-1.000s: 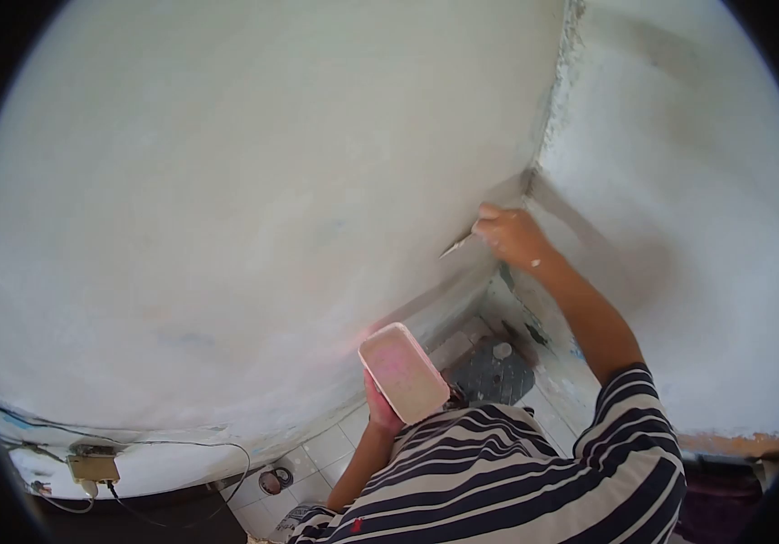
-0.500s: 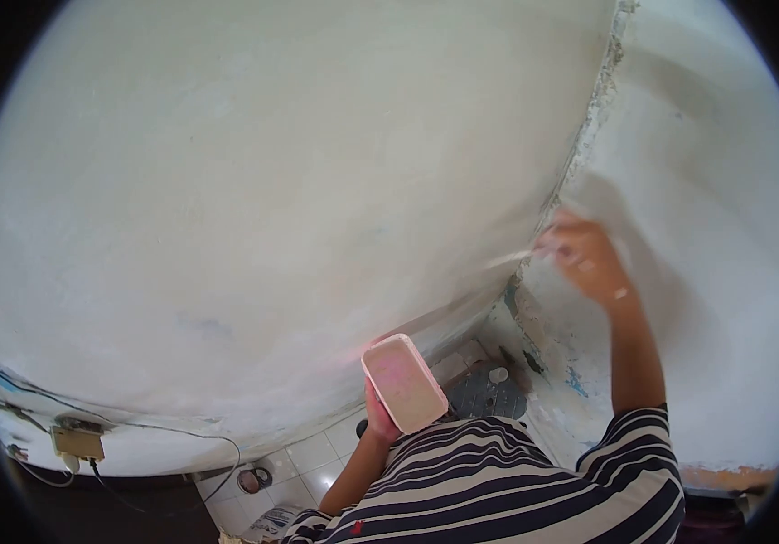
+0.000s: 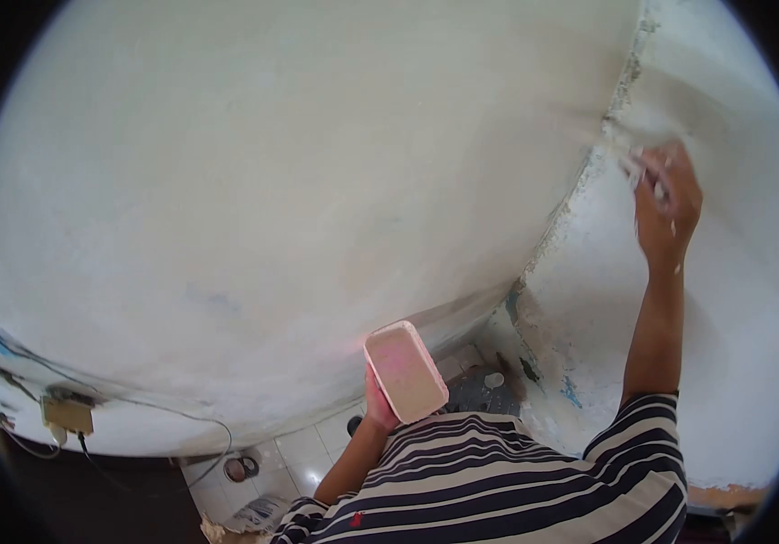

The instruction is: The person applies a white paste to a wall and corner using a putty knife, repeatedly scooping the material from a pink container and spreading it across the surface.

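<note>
Up high, brush tip up-left.

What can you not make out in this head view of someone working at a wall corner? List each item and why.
- Tool in the right hand: motion blur smears it against the wall, so its type is unclear.
- Contents of the pink tray held by the left hand: its tilt hides them.
- Small box with wires, lower left: too small and dark to identify.
- Floor items: partly cut off by the lens edge.

Pink rectangular tray: tilted, open face up, pale putty inside, gripped from below at 6 o'clock. Putty knife: blurred, blade against wall corner, 2 o'clock.
</note>
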The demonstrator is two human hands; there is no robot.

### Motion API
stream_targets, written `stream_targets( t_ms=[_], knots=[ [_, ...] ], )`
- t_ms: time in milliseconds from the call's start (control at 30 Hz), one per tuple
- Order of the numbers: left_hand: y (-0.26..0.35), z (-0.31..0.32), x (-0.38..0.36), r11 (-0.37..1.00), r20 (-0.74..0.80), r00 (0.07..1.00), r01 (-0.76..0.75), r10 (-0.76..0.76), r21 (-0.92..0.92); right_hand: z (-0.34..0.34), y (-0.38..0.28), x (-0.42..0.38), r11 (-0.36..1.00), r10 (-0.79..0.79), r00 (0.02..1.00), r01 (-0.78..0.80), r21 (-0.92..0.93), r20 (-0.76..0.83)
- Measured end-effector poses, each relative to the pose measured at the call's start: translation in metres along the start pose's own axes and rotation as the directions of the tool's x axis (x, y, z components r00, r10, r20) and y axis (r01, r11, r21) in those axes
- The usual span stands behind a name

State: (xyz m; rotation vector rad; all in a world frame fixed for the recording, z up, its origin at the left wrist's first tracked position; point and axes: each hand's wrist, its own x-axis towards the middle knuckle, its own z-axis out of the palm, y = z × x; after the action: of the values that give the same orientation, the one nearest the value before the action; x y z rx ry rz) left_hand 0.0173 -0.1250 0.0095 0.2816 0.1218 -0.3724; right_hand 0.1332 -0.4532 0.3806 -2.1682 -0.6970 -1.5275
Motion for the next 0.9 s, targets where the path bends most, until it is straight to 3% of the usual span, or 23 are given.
stream_targets(
  t_ms=[67,100,133,167,233,267,400,467,500,567,600,667,733,767,833,900],
  knots=[
    [0.0,0.007,0.002,1.0,0.036,0.999,0.005,-0.005,0.002,0.002,-0.014,-0.033,0.991,-0.006,0.96,-0.031,0.13,0.279],
    [0.0,0.015,0.002,1.0,0.009,1.0,-0.014,0.014,-0.019,0.007,-0.022,-0.051,0.963,0.074,0.884,-0.184,0.198,0.462],
    [0.001,0.024,0.003,0.999,0.075,0.997,0.015,-0.012,-0.037,0.015,-0.028,-0.069,0.911,0.123,0.76,-0.342,0.231,0.638],
    [0.001,0.027,0.002,0.998,0.135,0.99,0.041,-0.033,-0.052,0.031,-0.026,-0.088,0.898,0.105,0.738,-0.358,0.255,0.667],
    [-0.002,0.019,0.001,0.997,0.084,0.996,0.026,-0.02,-0.072,0.063,-0.028,-0.126,0.913,0.053,0.606,-0.352,0.207,0.794],
    [-0.002,0.016,0.003,0.997,0.093,0.995,0.039,-0.033,-0.065,0.072,-0.026,-0.128,0.913,0.006,0.595,-0.332,0.239,0.804],
    [0.001,0.026,0.002,0.997,0.132,0.991,0.0,0.01,-0.073,0.076,0.0,-0.092,0.984,0.039,0.824,-0.13,0.122,0.565],
    [-0.002,0.022,0.005,0.998,0.05,0.999,-0.018,0.021,-0.063,0.05,-0.009,-0.067,0.948,0.199,0.87,-0.288,0.137,0.451],
    [-0.004,0.018,0.007,0.998,-0.025,0.999,-0.041,0.039,-0.05,0.039,-0.012,-0.069,0.947,0.197,0.866,-0.289,0.14,0.459],
    [-0.01,-0.006,0.013,0.998,0.017,0.998,-0.062,0.063,-0.028,0.013,-0.021,-0.083,0.915,0.349,0.835,-0.401,0.037,0.426],
    [-0.012,-0.009,0.013,0.997,0.065,0.995,-0.081,0.081,-0.001,0.007,-0.033,-0.094,0.914,0.348,0.827,-0.404,0.037,0.442],
    [-0.015,-0.007,0.009,0.997,0.095,0.992,-0.081,0.079,0.007,0.005,-0.07,-0.125,0.568,0.515,0.668,-0.735,0.37,0.537],
    [-0.013,0.001,0.005,0.996,0.188,0.98,-0.076,0.067,0.044,0.01,-0.096,-0.165,0.542,0.483,0.643,-0.753,0.374,0.594],
    [-0.014,0.005,0.002,0.996,0.186,0.981,-0.073,0.064,0.047,0.014,-0.108,-0.182,0.46,0.502,0.573,-0.811,0.361,0.648],
    [-0.013,0.013,-0.002,0.982,0.032,0.983,-0.18,0.178,0.064,0.023,-0.136,-0.206,0.299,0.538,0.468,-0.884,0.36,0.701],
    [-0.014,0.015,-0.005,0.974,-0.005,0.98,-0.195,0.197,0.115,0.023,-0.145,-0.223,0.34,0.518,0.395,-0.909,0.242,0.759]
  ],
)
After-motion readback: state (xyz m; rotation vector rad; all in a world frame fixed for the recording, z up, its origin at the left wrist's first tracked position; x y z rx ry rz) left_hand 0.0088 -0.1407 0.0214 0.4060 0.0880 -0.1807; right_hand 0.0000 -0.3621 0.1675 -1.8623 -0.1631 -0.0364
